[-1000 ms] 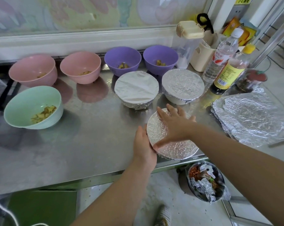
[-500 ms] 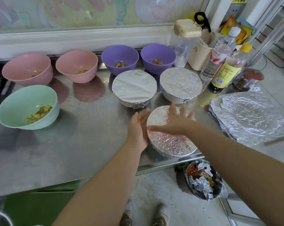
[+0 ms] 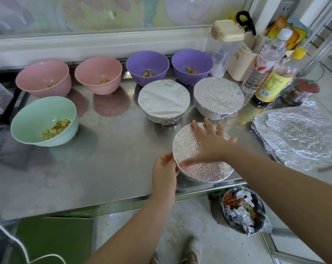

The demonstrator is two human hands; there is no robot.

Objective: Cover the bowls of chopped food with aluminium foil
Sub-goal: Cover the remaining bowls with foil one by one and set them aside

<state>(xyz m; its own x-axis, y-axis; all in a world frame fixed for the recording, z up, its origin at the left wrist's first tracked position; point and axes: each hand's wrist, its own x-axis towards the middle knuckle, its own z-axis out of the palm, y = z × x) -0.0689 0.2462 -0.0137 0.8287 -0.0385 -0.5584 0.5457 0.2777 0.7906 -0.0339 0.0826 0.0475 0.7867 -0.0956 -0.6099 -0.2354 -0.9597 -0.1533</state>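
since half a second ago my left hand (image 3: 164, 168) has slid back along the rim of the near bowl (image 3: 209, 171), from its far-left side round to its near-left side. the right hand (image 3: 209, 141) has stayed on top.

closest of all, a dark bin (image 3: 245, 212) holding crumpled foil scraps sits on the floor, below the near edge of the steel table (image 3: 104, 159) and to the right. just inside that edge stands the near bowl, its mouth already skinned with foil.

my left fingers curl round the near-left rim and pinch the foil's skirt against the wall. i judge this is to crimp the overhang so the sheet grips. the right hand lies flat, fingers straight and spread over the far half of the cover, clutching nothing. i take it as a weight that stops the bowl turning or skating off the edge while the left hand works round.

to the right lies the stack of foil sheets (image 3: 298, 134), handy for the next cover. farther back, the smooth-foiled bowl (image 3: 164, 99) and the crinkled-foiled bowl (image 3: 218, 96) stand side by side, apparently finished.

five look still uncovered, each with a little chopped food. the green bowl (image 3: 45, 121) is at the left. along the far wall are a pink bowl (image 3: 44, 79), a second pink bowl (image 3: 99, 75), a purple bowl (image 3: 148, 66) and a second purple bowl (image 3: 191, 62).
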